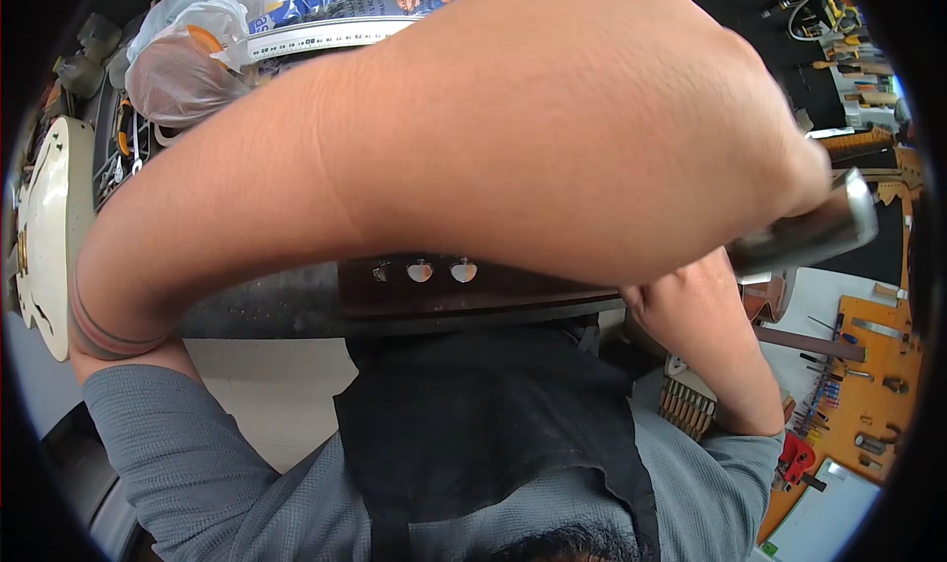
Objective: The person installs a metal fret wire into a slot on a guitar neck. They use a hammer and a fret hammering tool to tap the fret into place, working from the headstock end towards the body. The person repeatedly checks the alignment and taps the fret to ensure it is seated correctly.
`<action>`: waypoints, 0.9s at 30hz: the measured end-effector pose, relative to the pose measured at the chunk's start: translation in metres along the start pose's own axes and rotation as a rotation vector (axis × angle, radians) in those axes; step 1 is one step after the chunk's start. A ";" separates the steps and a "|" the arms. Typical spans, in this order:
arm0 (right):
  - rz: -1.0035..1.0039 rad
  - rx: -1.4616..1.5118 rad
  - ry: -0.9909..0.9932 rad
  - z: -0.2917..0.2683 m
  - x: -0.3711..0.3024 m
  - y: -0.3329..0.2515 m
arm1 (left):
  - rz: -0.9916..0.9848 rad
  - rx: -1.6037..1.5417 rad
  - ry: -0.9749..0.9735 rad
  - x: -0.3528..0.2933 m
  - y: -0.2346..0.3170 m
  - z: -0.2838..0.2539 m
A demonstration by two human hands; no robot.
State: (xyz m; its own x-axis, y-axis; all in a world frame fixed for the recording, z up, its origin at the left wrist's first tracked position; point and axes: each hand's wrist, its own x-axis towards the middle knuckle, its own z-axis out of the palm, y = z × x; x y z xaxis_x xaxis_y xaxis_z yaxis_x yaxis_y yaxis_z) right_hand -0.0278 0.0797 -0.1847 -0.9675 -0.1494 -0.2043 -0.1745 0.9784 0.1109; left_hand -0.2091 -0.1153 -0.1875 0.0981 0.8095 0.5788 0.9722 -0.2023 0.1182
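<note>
My left forearm sweeps across the picture from the left, and my left hand [631, 118], back toward me, fills the upper middle. Its fingers are mostly hidden, but a curled part shows beside a shiny, dark-sided metal object [814, 232] with a bright end, blurred by motion; the hand is closed on it. Below and partly behind it lies my right hand [686, 301], its fingers largely covered. Under my left forearm runs a dark brown glossy piece [543, 288], with shiny metal tuner buttons [419, 270] along it, on a grey bench edge [256, 306].
A cream guitar body [49, 227] stands at the far left. Plastic bags [187, 74], a white ruler [316, 37] and hand tools [123, 133] lie beyond my arm. At right, tools hang on an orange board [858, 385], with a red clamp [795, 458] below.
</note>
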 end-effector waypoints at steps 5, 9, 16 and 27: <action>-0.033 -0.020 -0.002 -0.006 0.002 0.000 | 0.010 -0.006 0.017 0.006 -0.004 0.000; 0.048 0.084 -0.216 -0.023 0.012 -0.002 | 0.007 -0.008 0.033 0.009 -0.008 0.000; -0.187 -0.025 -0.030 -0.021 0.017 0.009 | 0.012 -0.047 0.032 0.009 -0.017 0.005; -0.129 -0.006 -0.094 -0.032 0.021 0.013 | 0.037 -0.081 0.058 0.007 -0.025 0.010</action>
State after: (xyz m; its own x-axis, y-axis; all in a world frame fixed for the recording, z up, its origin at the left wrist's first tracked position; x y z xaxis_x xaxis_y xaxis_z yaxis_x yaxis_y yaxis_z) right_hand -0.0558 0.0848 -0.1566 -0.9156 -0.2596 -0.3071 -0.2976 0.9510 0.0833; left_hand -0.2310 -0.0990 -0.1947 0.1187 0.7681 0.6292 0.9476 -0.2769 0.1593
